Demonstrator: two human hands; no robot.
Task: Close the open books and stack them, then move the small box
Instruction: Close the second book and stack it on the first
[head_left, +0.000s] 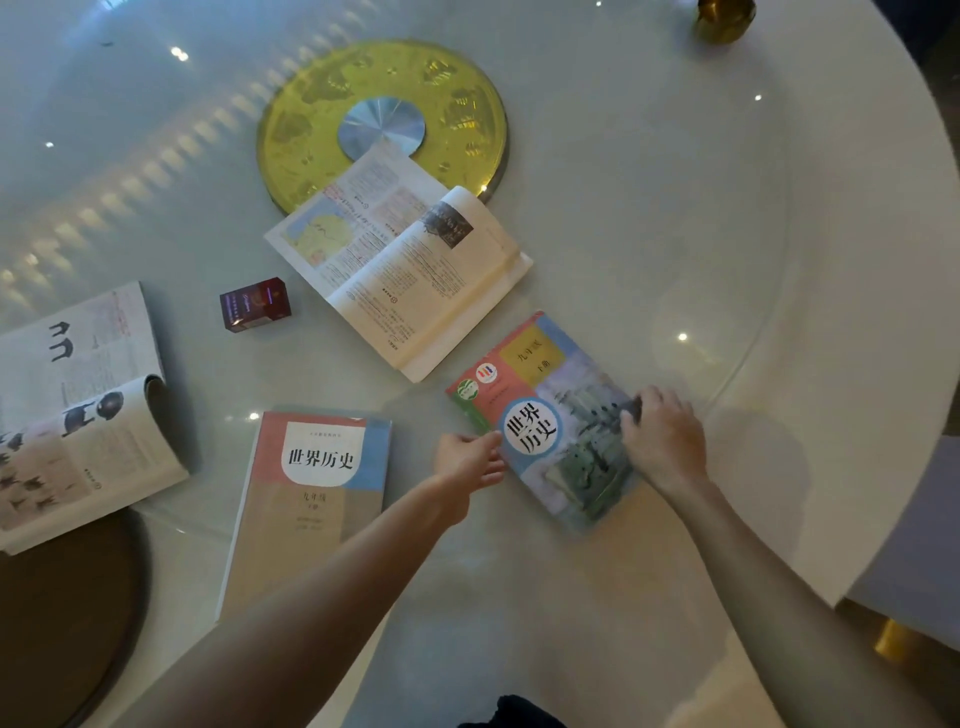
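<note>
A closed colourful textbook (540, 410) lies tilted on the white table. My right hand (662, 439) grips its right edge and my left hand (467, 460) holds its left edge near the spine. A second closed textbook (311, 499) with a tan and red cover lies to the left, partly under my left forearm. One open book (400, 265) rests face up in the middle. Another open book (78, 410) lies at the left edge, its pages curling. A small dark red box (254, 304) stands between the two open books.
A round gold turntable disc (384, 124) with a silver hub sits behind the middle open book. A gold cup (724, 18) stands at the far right. A dark round seat (62, 618) shows at lower left. The table's curved edge (883, 467) runs down the right.
</note>
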